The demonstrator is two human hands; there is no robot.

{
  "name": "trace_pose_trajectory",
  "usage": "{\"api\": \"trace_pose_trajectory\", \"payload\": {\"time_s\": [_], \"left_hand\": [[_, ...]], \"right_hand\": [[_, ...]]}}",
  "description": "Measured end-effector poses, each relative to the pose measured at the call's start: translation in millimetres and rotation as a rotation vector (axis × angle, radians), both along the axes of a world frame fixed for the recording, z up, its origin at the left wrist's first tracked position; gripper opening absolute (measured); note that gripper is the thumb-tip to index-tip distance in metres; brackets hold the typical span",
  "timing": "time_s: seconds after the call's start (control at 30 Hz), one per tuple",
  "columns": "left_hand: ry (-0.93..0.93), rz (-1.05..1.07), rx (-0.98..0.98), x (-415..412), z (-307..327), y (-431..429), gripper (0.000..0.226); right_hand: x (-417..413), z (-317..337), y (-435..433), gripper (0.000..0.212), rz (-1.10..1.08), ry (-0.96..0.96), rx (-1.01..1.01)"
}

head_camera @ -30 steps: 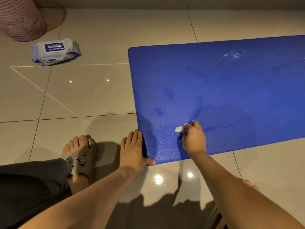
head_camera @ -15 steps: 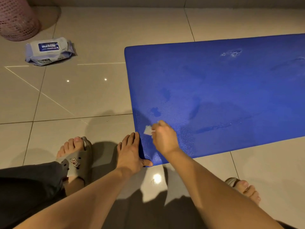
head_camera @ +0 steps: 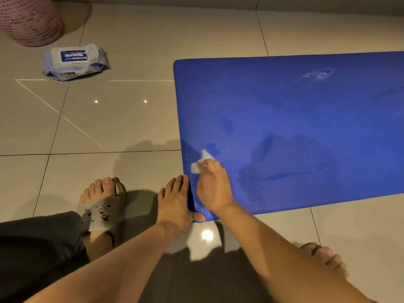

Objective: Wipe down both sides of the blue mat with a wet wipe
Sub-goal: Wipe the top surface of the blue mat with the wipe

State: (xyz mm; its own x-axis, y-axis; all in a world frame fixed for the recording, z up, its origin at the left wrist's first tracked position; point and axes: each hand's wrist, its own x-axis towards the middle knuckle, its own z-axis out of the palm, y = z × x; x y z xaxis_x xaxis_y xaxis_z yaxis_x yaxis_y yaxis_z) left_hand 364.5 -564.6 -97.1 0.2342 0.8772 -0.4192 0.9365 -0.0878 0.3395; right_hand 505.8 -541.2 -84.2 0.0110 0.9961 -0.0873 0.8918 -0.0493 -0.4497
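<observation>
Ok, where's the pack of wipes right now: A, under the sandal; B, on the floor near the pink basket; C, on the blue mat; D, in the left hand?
B: the pack of wipes lies on the floor near the pink basket, well clear of the mat.

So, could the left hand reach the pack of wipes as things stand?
Probably, with a lean: only bare floor lies between the left hand, resting at the mat corner, and the pack of wipes.
</observation>
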Motion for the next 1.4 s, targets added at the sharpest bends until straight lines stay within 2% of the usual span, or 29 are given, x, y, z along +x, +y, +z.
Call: {"api": "trace_pose_trajectory", "payload": {"time_s": [0.1,0.2,0.3,0.43,0.5,0.57,0.63,0.73,0.83,0.9,1.13,1.23,1.3,1.4], "left_hand": [[-0.003,0.016,0.007,0.1,-1.2,-1.5,0.139],[0.005,0.011,-0.020,-0.8,-0.8,-0.4,0.140],[-0.001,0.016,-0.030,0.0,0.9,0.3,0.141],[0.010,0.020,-0.042,2.2,3.2,-0.1,0.142],[0.008,0.027,-0.042,3.2,4.2,-0.2,0.142],[0.014,0.029,-0.036,4.5,4.6,-0.3,0.142],[0.029,0.030,-0.034,5.8,5.4,-0.2,0.141],[0.048,0.027,-0.039,8.4,6.9,-0.5,0.138],[0.049,0.033,-0.042,9.1,7.9,-0.1,0.135],[0.061,0.025,-0.043,8.4,7.7,0.6,0.137],[0.074,0.008,-0.026,7.5,8.5,2.1,0.142],[0.074,0.012,-0.043,9.0,9.8,2.7,0.142],[0.077,0.016,-0.045,10.5,11.3,3.0,0.141],[0.086,0.015,-0.034,12.7,13.2,3.0,0.139]], "right_hand": [[-12.7,-6.3,-3.9,0.048,0.289,-0.145,-0.089],[17.4,-10.9,-3.0,0.045,0.362,-0.203,-0.006],[62.1,-10.0,-0.5,0.044,0.252,-0.331,0.003],[108.5,-7.6,2.8,0.064,0.003,-0.440,-0.168],[101.7,-6.0,7.9,0.071,-0.077,-0.402,-0.208],[78.4,-4.1,12.9,0.063,-0.073,-0.320,-0.164],[48.4,-2.2,16.9,0.057,0.024,-0.257,-0.100],[9.0,-3.6,23.6,0.062,0.229,-0.189,-0.110],[1.7,-6.0,29.9,0.064,0.440,-0.265,-0.120],[19.1,-5.7,34.5,0.065,0.474,-0.323,-0.089],[111.8,-18.5,28.9,0.060,0.063,-0.351,-0.100],[119.9,-17.6,24.9,0.062,-0.083,-0.317,-0.154],[104.3,-13.5,27.3,0.064,-0.079,-0.250,-0.161],[65.0,-10.3,34.4,0.055,0.086,-0.226,-0.094]]}}
